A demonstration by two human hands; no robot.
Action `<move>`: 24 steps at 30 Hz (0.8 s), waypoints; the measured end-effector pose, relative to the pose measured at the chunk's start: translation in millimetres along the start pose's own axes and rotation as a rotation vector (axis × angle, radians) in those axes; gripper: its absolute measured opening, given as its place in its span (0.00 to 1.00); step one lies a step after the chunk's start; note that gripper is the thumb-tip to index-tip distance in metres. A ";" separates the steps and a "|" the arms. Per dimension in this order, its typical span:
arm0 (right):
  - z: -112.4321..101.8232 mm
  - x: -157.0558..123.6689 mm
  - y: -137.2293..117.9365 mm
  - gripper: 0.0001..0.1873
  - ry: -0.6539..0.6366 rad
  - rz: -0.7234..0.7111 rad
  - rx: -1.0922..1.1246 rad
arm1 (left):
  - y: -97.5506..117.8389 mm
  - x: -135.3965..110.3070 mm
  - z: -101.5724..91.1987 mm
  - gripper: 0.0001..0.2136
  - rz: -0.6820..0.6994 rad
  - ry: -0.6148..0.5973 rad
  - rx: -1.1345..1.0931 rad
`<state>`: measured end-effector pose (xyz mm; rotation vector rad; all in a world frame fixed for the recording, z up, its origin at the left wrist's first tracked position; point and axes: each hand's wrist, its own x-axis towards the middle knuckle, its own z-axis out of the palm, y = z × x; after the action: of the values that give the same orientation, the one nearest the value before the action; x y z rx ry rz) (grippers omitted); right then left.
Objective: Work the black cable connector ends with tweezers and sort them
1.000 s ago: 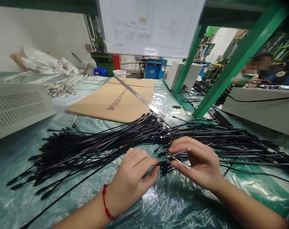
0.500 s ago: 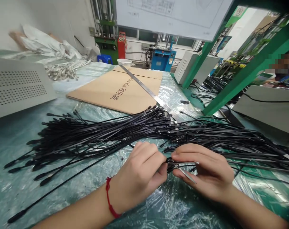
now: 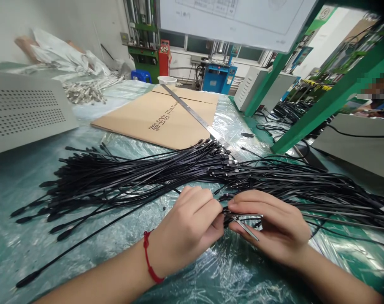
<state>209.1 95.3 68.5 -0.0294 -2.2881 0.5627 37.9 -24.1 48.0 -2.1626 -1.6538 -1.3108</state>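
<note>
A big heap of thin black cables (image 3: 141,179) lies across the plastic-covered green bench. My left hand (image 3: 187,230), with a red string at the wrist, is closed in a pinch on the ends of a few black cables. My right hand (image 3: 274,226) meets it fingertip to fingertip, closed on thin silver metal pins (image 3: 247,223) and the same cable ends (image 3: 226,214). Both hands hover just in front of the heap, close to the near edge.
A flat cardboard sheet (image 3: 160,120) with a long steel ruler (image 3: 198,120) lies behind the cables. A perforated grey metal box (image 3: 24,112) stands at the left, a pile of silver parts (image 3: 84,93) behind it. Green frame posts (image 3: 325,99) and another grey box (image 3: 359,147) are at right, where a person sits.
My hands have come together from slightly apart, now pinching the cable ends fingertip to fingertip. The view has tilted and shifted a little; the heap has not moved.
</note>
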 end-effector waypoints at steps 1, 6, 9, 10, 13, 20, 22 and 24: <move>-0.1 0.5 -0.3 0.17 0.002 -0.001 -0.006 | -0.2 0.0 0.1 0.07 0.002 0.000 0.002; -0.3 3.7 -1.1 0.15 0.000 -0.030 -0.020 | -1.5 0.0 0.0 0.08 0.011 -0.020 0.007; 0.0 3.8 -0.4 0.14 -0.012 -0.035 -0.028 | -2.5 -0.2 0.1 0.09 0.016 -0.039 0.011; 0.1 3.3 0.0 0.14 -0.013 -0.033 -0.033 | -2.9 -0.3 0.4 0.09 0.017 -0.040 0.016; 0.9 1.1 1.8 0.15 -0.019 -0.034 -0.039 | -4.1 -0.4 1.4 0.09 0.019 -0.036 0.035; 8.3 -4.5 8.0 0.12 0.078 0.093 0.020 | -4.4 -0.1 0.7 0.06 0.021 0.008 0.009; 11.2 -5.3 9.0 0.10 0.084 0.206 0.030 | -4.5 -0.3 -0.2 0.05 0.020 0.013 -0.001; 13.8 -4.8 8.7 0.09 0.054 0.342 0.109 | -5.2 -0.7 -1.0 0.03 0.019 0.001 0.004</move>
<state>201.6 96.8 53.3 -0.3835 -2.2083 0.8507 33.0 -23.1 46.1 -2.1702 -1.6299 -1.3022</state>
